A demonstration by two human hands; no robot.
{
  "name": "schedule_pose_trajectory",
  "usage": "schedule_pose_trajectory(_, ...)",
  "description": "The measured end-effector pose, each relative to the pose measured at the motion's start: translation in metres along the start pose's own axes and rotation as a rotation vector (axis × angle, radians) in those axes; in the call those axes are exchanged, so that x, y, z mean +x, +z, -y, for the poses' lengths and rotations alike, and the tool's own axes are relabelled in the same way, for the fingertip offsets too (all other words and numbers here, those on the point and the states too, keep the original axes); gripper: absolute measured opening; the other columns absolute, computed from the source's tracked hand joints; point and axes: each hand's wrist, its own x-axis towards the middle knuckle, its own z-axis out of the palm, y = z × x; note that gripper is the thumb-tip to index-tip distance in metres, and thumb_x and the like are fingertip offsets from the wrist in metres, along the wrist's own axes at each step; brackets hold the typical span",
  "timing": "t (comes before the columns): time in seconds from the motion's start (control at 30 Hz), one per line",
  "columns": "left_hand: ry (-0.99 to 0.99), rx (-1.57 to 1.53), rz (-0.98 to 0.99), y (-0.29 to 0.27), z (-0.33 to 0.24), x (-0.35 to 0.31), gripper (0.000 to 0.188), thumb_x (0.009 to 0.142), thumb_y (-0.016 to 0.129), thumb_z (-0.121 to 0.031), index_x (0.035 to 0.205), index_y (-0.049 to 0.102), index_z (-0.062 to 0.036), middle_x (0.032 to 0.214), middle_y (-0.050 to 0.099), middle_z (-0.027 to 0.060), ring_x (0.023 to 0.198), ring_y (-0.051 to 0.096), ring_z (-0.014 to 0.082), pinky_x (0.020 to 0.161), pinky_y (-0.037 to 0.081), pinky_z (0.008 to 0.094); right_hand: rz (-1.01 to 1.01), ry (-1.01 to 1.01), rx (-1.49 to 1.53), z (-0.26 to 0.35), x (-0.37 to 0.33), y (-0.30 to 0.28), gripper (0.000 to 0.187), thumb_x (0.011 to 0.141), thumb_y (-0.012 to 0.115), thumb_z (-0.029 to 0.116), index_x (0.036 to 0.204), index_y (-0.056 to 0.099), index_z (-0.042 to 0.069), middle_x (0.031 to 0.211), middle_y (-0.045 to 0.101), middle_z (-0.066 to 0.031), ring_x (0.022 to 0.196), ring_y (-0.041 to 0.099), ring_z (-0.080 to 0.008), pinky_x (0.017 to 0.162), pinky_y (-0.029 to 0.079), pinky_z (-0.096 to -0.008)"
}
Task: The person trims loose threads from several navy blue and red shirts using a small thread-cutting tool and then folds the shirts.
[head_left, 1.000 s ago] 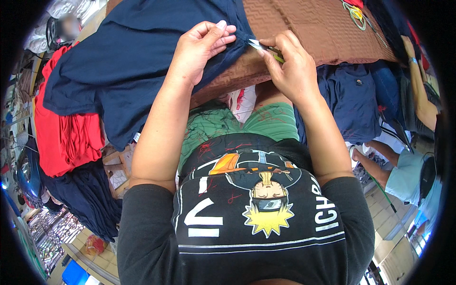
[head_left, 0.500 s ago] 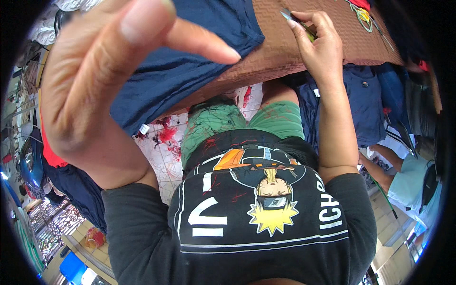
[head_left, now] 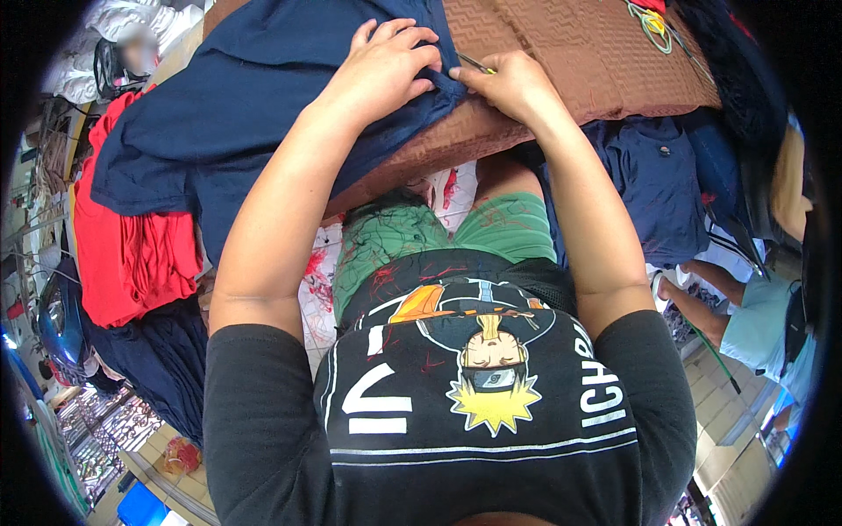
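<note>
A navy blue garment is spread over the brown padded surface in front of me and hangs over its near edge. My left hand rests on its right part, thumb and forefinger closed on the cloth by the edge. My right hand touches the corner of the same edge with its thumb tip. In that hand are small thread snips, their blade pointing left toward the cloth and a bit of yellow showing; the fingers hide most of the handle.
The brown quilted cover carries a coil of pale and yellow cord at far right. A red cloth pile lies at left; more navy garments hang at right. Thread scraps lie on my green shorts. Another person is at right.
My left hand came down from close to the camera onto the navy garment and took hold of its edge. My right hand moved left and nearer with the snips, reaching the cloth.
</note>
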Motion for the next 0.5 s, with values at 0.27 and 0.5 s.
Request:
schedule_pose_trajectory(0.27, -0.042, -0.143, -0.471, -0.033, -0.031, -0.046, 0.035, 0.054, 0.073, 0.006, 0.076, 0.05, -0.0069, 0.072, 0.055, 0.0066, 0.064, 0.057, 0.0242, 0.058, 0.047, 0.0329, 0.105, 0.058, 1.243, 0.028, -0.028, 0.01, 0.021, 0.091, 0.06, 0.025, 0.081, 0.057, 0.007, 0.052, 0.045, 0.0046, 0.041, 0.03, -0.0036, 0.04, 0.021, -0.0204)
schedule_pose_trajectory(0.5, -0.324, -0.542, -0.519, 0.0, -0.075, -0.076, 0.024, 0.071, 0.075, -0.003, 0.088, 0.058, -0.0036, 0.088, 0.062, 0.0077, 0.073, 0.061, 0.0161, 0.064, 0.048, 0.026, 0.287, 0.121, 1.409, 0.026, -0.039, 0.016, 0.025, 0.092, 0.058, 0.029, 0.077, 0.054, 0.009, 0.047, 0.038, 0.0045, 0.039, 0.03, -0.0051, 0.04, 0.023, -0.0216)
